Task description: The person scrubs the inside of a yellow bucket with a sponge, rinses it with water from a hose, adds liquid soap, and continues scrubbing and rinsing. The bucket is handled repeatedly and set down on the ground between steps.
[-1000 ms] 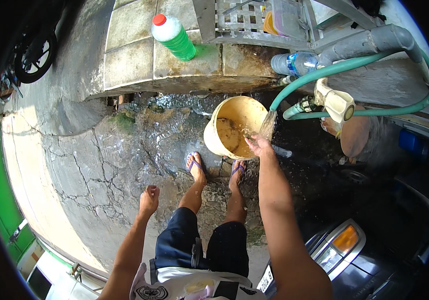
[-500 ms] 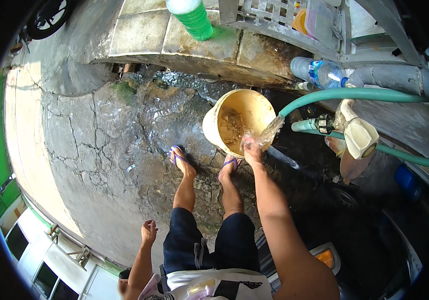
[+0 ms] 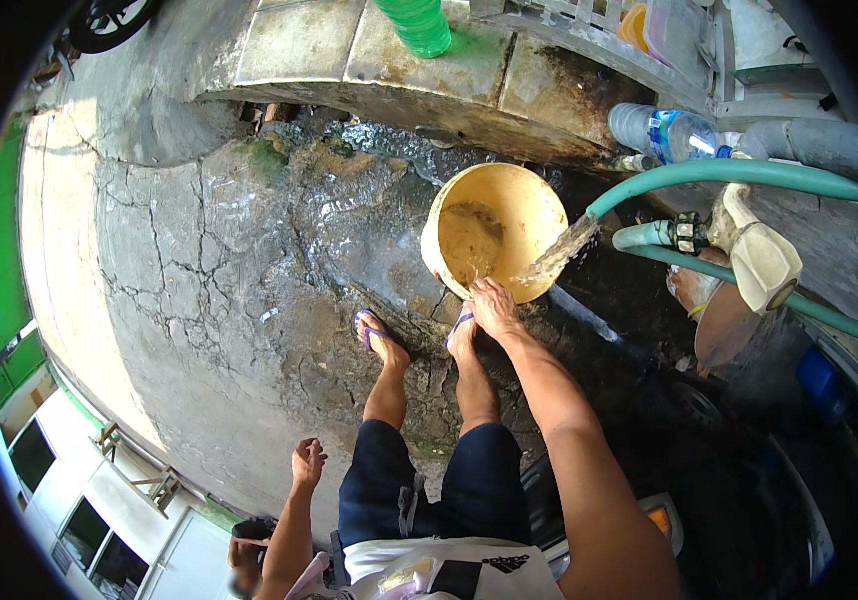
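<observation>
Cracked grey ground (image 3: 199, 330) fills the left and middle of the frame, wet and darker toward the centre. A stained, tiled ledge (image 3: 299, 45) runs across the top. From the right edge a green hose (image 3: 729, 172) arcs toward the middle, its open end just beside the bucket's right rim. The yellowish bucket (image 3: 527, 208) sits a little right of centre, mouth toward the camera, with a brownish patch inside; a stream of water (image 3: 564, 250) falls into its right side from the hose. A pale tap (image 3: 764, 262) is at the right, near the hose. A clear bottle (image 3: 684, 137) lies in the upper right; a green bottle (image 3: 417, 25) is cut off by the top edge.

The right hand (image 3: 494, 308) is at the bucket's lower rim, fingers bent; whether it grips cannot be told. The left hand (image 3: 308, 463), lower left of centre, is loosely half-curled, with nothing visible in it.
</observation>
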`<state>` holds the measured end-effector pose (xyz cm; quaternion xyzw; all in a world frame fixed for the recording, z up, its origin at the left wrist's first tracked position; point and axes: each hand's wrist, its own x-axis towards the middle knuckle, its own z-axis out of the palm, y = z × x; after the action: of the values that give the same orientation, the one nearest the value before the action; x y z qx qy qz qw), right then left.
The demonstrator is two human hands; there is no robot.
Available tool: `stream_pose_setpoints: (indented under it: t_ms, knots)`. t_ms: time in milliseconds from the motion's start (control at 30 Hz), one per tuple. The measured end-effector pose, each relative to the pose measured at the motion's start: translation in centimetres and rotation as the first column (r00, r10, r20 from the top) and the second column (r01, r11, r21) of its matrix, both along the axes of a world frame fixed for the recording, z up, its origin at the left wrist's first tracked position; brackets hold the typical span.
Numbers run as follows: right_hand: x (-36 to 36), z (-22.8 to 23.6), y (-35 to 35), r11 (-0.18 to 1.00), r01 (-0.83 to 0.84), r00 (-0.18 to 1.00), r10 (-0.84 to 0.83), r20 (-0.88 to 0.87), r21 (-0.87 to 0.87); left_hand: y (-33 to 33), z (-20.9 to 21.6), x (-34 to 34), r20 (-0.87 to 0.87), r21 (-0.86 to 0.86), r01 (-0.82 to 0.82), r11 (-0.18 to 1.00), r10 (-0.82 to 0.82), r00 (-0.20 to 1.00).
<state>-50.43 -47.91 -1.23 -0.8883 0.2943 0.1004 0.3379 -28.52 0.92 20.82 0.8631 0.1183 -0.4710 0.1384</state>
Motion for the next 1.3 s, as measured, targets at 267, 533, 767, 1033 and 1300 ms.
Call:
stream_pose_setpoints:
  t_ms: [267, 533, 767, 1033, 1300]
  knots:
    - [5.0, 6.9, 6.0, 0.988, 0.097, 0.995, -0.098, -0.003, 0.121, -0.1, 0.1, 0.1, -0.008, -0.032, -0.011, 0.999, 0.011, 1.0]
    - [7.2, 9.9, 5.8, 0.858, 0.42, 0.882, -0.462, 0.09, 0.295, 0.3, 0.1, 0.8, -0.014, -0.051, -0.074, 0.996, 0.074, 0.997]
    - [4.6, 14.2, 1.9, 0.113, 0.407, 0.496, -0.861, -0.116, 0.906, 5.3, 2.2, 1.5, -0.013, 0.025, -0.179, 0.984, 0.179, 0.984]
    - [7.0, 12.3, 3.6, -0.247, 0.057, 0.29, -0.923, -0.253, 0.967, 0.8, 6.9, 4.1, 0.033, -0.337, -0.275, 0.901, 0.303, 0.952]
    - [18.5, 18.6, 5.9, -0.361, -0.387, 0.345, -0.91, -0.23, 0.848, -7.9, 15.6, 15.0, 0.436, -0.689, 0.326, 0.648, 0.011, 0.9]
